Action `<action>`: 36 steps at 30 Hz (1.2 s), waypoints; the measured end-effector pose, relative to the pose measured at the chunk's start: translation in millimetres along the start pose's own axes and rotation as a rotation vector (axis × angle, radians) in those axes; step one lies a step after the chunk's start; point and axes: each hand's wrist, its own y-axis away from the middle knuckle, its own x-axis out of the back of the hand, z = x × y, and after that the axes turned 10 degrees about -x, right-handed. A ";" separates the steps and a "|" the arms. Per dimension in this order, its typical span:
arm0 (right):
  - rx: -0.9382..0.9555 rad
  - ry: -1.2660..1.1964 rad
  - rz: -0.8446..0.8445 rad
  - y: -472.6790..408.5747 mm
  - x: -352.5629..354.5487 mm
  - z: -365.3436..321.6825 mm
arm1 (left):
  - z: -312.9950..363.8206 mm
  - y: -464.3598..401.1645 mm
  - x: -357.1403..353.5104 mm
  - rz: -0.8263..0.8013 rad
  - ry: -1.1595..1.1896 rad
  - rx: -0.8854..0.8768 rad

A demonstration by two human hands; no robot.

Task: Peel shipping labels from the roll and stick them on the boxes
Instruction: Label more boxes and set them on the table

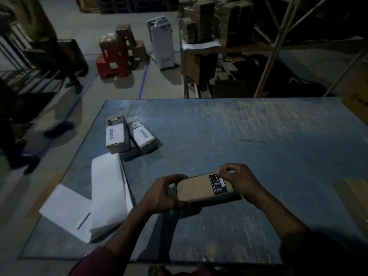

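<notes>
Browns, whites and a worn blue under dim light.

The long plain tan cardboard box (pixel 201 189) carries a small black printed sticker (pixel 217 184) with pale fine lettering. The scuffed blue-grey metal tabletop (pixel 229 132) shows pale scratch streaks. The folded strip of white label sheets (pixel 105 188) has one dark bar mark. Two brown cartons (pixel 116 134) bear white labels with black barcode stripes. A maroon sleeve (pixel 95 261) shows; on the grey floor stand red crates (pixel 111 64) and blue tape lines (pixel 143 80).
</notes>
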 end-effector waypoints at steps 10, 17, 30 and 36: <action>-0.004 0.299 0.072 -8.7 -35.2 11.3 | -24.6 4.9 6.8 -0.050 -0.035 0.024; 0.051 0.446 0.162 -7.4 -41.3 0.5 | -19.5 15.1 19.3 -0.065 0.018 0.106; 0.653 0.482 -0.263 20.2 -234.6 -126.7 | -76.3 179.8 144.5 0.924 0.103 0.635; 0.679 0.996 -0.664 28.2 -327.9 -184.1 | -111.6 227.6 134.7 0.801 0.050 1.010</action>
